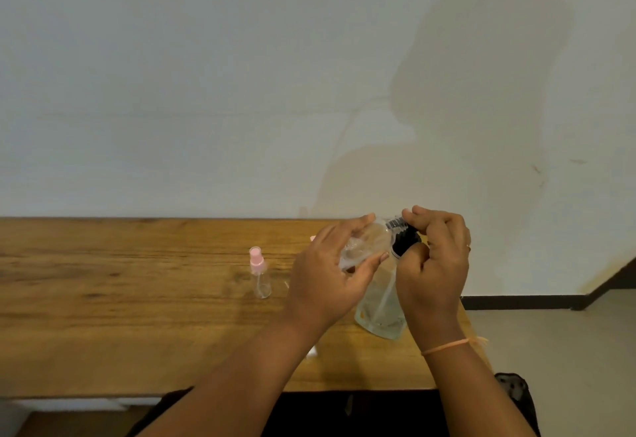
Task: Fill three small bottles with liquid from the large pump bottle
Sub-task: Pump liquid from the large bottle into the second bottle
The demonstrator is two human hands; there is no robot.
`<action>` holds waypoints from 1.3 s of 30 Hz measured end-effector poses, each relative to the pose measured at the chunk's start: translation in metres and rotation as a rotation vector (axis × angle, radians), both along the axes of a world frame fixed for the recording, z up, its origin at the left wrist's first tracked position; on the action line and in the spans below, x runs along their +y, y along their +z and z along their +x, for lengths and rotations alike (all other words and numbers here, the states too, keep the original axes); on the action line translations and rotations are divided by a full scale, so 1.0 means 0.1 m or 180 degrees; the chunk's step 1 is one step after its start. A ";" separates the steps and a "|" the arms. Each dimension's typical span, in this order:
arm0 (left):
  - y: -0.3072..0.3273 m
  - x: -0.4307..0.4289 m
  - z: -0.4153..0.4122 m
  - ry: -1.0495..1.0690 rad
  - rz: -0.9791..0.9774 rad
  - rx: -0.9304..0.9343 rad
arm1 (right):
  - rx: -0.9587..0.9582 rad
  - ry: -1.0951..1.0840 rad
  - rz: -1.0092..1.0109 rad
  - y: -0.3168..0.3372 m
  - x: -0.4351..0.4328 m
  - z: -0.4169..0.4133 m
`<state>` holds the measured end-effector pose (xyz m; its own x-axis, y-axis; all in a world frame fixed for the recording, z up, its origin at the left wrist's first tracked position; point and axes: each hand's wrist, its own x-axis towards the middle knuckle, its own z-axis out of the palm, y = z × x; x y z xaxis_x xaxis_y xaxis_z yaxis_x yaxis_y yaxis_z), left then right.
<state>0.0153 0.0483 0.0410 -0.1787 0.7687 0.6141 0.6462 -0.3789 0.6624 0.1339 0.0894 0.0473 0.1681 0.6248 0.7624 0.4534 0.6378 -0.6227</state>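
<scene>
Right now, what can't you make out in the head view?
Head view only:
1. Black cap: right hand covers part of it; pump or plain cap unclear.
2. Clear bottle in left hand: blurred, fill level unreadable.
3. Clear container below: top hidden by both hands.
4. Pink thing behind left hand: mostly hidden.
5. White thing by left forearm: mostly covered.

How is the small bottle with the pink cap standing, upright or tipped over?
Upright: the small bottle stands on its base on the table, its pink cap on top.
</scene>
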 end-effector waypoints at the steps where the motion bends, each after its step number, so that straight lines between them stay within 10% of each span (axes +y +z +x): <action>1: 0.01 0.00 -0.01 0.0027 0.0050 0.0013 | 0.0028 -0.0024 -0.0007 0.02 -0.01 0.00; 39: -0.03 0.01 -0.01 -0.0039 -0.0064 -0.0055 | -0.0135 -0.0077 0.0054 0.04 -0.02 -0.02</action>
